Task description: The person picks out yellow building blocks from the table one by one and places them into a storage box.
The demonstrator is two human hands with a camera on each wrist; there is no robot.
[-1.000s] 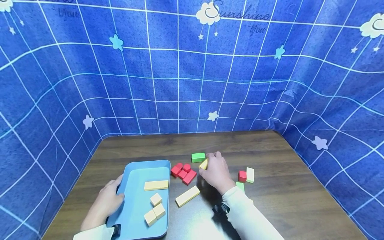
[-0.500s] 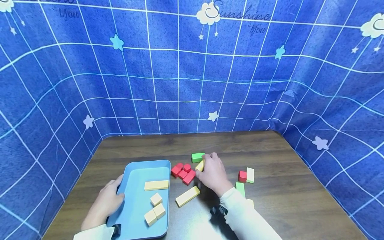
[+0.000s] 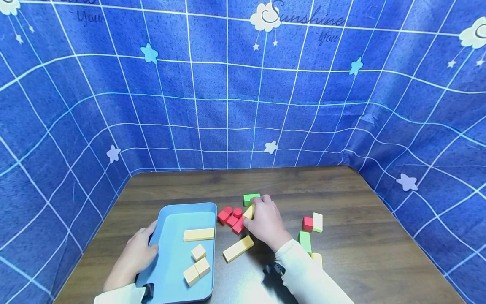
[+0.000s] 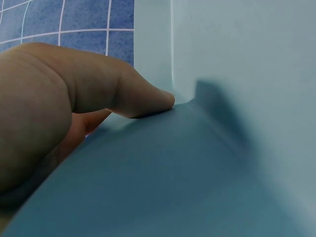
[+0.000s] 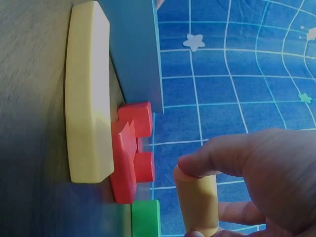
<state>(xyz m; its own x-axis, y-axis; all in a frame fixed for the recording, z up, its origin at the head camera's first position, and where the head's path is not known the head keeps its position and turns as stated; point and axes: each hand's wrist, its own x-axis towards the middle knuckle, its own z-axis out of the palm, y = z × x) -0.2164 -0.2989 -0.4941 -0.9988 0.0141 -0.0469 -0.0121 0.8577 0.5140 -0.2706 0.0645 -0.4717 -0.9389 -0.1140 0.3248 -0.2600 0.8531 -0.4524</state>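
My left hand [image 3: 134,249] grips the left wall of a blue tray [image 3: 171,253]. In the left wrist view, its thumb [image 4: 123,89] lies over the wall and the other fingers are mostly hidden outside. My right hand [image 3: 267,223] pinches a yellow cylinder-like block [image 5: 200,202] between thumb and fingers, above the table. Just left of that hand lies a cluster of red blocks [image 3: 232,221], and behind it a green block [image 3: 249,199], partly covered by the fingers. A long yellow block [image 3: 238,249] lies between tray and right arm.
Inside the tray are a long yellow block [image 3: 199,234] and several pale cubes [image 3: 198,252]. Right of the right arm lie a red cube [image 3: 308,224], a pale yellow block [image 3: 317,222], a green block [image 3: 304,242] and a partly hidden yellow piece [image 3: 317,259]. A blue curtain [image 3: 228,105] surrounds the table.
My right hand has moved left with the yellow block, toward the red cluster, uncovering more of the green block and yellow piece on the right. My left hand stays on the tray.
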